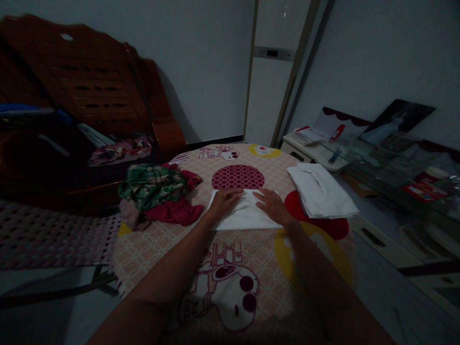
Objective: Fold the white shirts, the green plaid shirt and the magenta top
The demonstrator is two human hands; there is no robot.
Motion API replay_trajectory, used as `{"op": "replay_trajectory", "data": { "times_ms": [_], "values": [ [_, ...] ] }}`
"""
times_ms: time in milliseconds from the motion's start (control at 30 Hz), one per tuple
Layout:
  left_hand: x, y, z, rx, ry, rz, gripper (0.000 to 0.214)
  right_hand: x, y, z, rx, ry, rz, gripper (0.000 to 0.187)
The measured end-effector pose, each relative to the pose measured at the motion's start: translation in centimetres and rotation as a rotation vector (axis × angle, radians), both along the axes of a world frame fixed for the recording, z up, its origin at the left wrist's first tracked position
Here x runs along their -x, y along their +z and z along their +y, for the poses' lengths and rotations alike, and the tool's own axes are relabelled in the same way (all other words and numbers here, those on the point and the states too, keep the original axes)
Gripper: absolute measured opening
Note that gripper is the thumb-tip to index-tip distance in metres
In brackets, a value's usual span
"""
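Observation:
A white folded cloth point(241, 219) lies on the middle of the round table, with small creases between my hands. My left hand point(224, 200) rests on its upper left part, fingers stretched out toward the far edge. On the upper right part lies my right hand point(272, 206), its fingers spread over the fabric. Neither hand grips the cloth. To the right, a folded white garment point(321, 191) sits in a flat stack. A crumpled heap of clothes, with a green plaid piece point(154, 184) over a dark red one point(178, 212), lies to the left.
A patterned cloth with cartoon dogs covers the table point(151, 254). Left stands a wooden bench point(104, 96) with clothes on it, near a woven seat point(57, 235). A glass-topped cabinet point(381, 167) with papers and a picture is on the right. Behind stands a tall white unit point(269, 96).

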State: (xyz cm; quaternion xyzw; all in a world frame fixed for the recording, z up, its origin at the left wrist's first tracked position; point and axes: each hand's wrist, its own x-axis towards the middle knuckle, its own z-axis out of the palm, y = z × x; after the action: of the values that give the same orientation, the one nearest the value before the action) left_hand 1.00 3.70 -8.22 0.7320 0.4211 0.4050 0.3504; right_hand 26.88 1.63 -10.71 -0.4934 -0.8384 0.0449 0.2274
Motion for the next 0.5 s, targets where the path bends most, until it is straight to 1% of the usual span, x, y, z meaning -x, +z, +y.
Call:
{"op": "replay_trajectory", "data": {
  "times_ms": [67,100,167,200,267,333,433,500],
  "values": [
    [0.6,0.2,0.3,-0.031,0.159,0.010,0.037,-0.7,-0.6,0.4,-0.041,-0.033,0.161,0.048],
    [1.1,0.2,0.5,-0.054,0.230,0.054,0.036,-1.1,-0.9,0.7,-0.073,-0.070,0.231,0.050],
    [2.1,0.2,1.0,-0.084,0.345,0.203,0.035,-1.9,-1.6,1.2,-0.146,-0.193,0.313,0.050],
    [2.6,0.1,1.2,-0.086,0.381,0.291,0.036,-2.3,-2.0,1.4,-0.176,-0.265,0.323,0.049],
    [3.4,-0.1,1.6,-0.070,0.404,0.456,0.037,-2.9,-2.8,1.8,-0.200,-0.390,0.293,0.045],
    [3.9,-0.3,2.0,-0.053,0.392,0.578,0.039,-3.2,-3.5,2.1,-0.176,-0.466,0.231,0.041],
    [4.0,-0.3,2.2,-0.064,0.358,0.684,0.044,-3.3,-4.1,2.4,-0.118,-0.514,0.144,0.038],
    [3.9,-0.2,2.3,-0.086,0.325,0.716,0.042,-3.3,-4.2,2.4,-0.092,-0.524,0.108,0.037]
  ]
}}
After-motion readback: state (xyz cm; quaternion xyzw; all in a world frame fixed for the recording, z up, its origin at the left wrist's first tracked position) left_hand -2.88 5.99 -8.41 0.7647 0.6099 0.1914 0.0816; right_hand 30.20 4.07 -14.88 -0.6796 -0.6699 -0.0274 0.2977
